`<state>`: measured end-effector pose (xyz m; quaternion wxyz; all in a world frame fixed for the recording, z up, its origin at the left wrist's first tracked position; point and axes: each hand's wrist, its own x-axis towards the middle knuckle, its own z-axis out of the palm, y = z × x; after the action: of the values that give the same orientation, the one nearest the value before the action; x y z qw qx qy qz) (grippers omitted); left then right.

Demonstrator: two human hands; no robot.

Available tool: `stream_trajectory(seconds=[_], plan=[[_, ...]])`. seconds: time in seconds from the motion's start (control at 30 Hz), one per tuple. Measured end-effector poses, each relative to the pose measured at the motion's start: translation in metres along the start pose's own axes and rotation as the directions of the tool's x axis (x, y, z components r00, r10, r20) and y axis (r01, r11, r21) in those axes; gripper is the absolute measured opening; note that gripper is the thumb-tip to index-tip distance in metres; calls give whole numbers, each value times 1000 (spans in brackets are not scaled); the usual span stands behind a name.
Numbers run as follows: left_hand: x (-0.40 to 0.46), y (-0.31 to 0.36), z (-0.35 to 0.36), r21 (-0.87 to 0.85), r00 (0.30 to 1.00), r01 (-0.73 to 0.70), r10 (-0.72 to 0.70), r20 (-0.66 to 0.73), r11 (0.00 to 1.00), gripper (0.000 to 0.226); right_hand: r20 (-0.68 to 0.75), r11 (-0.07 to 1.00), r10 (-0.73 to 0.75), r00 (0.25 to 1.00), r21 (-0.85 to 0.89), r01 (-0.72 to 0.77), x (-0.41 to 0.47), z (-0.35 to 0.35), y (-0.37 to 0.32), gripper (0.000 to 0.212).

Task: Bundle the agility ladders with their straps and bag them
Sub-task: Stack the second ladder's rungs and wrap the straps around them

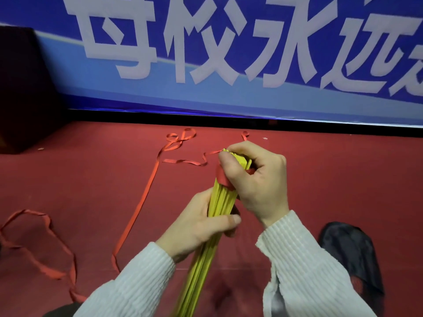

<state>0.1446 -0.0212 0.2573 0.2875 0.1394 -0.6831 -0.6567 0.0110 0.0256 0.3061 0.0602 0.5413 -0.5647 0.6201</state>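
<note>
A bundle of yellow agility-ladder rungs (pixel 207 252) stands tilted in front of me, gathered into one stack. My left hand (pixel 199 225) grips the bundle around its middle. My right hand (pixel 256 179) holds the top end, fingers curled over the rung tips and the red strap (pixel 223 177) wrapped there. The loose red strap (pixel 142 202) trails from the top across the red carpet, looping away to the left. A black bag (pixel 352 252) lies on the floor at the lower right.
A large blue banner (pixel 229 53) with white characters stands along the back, above a black edge. A dark box (pixel 23 88) sits at the far left. More strap loops (pixel 45 243) lie on the carpet at left.
</note>
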Motion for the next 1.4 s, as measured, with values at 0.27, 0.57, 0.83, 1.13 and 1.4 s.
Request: stream_trajectory(seconds=[0.27, 0.57, 0.83, 1.13, 1.4], plan=[[-2, -3, 29, 133, 980, -84, 106, -170, 988, 28, -116, 957, -44, 992, -290, 9, -2, 7, -8, 44], [4, -9, 16, 51, 997, -28, 31, -71, 998, 4, 172, 996, -54, 984, 74, 42, -2, -4, -5, 38], [3, -7, 11, -5, 998, -4, 4, -64, 1000, 28, 261, 985, 1, 965, 168, -47, 3, -9, -6, 46], [8, -6, 6, -133, 927, 4, -53, -372, 991, 27, 314, 999, 7, 949, -43, 6, 11, -26, 3, 33], [5, -7, -3, -176, 973, -31, -10, -230, 984, 12, 376, 924, 137, 916, 286, -255, 14, -19, 7, 19]])
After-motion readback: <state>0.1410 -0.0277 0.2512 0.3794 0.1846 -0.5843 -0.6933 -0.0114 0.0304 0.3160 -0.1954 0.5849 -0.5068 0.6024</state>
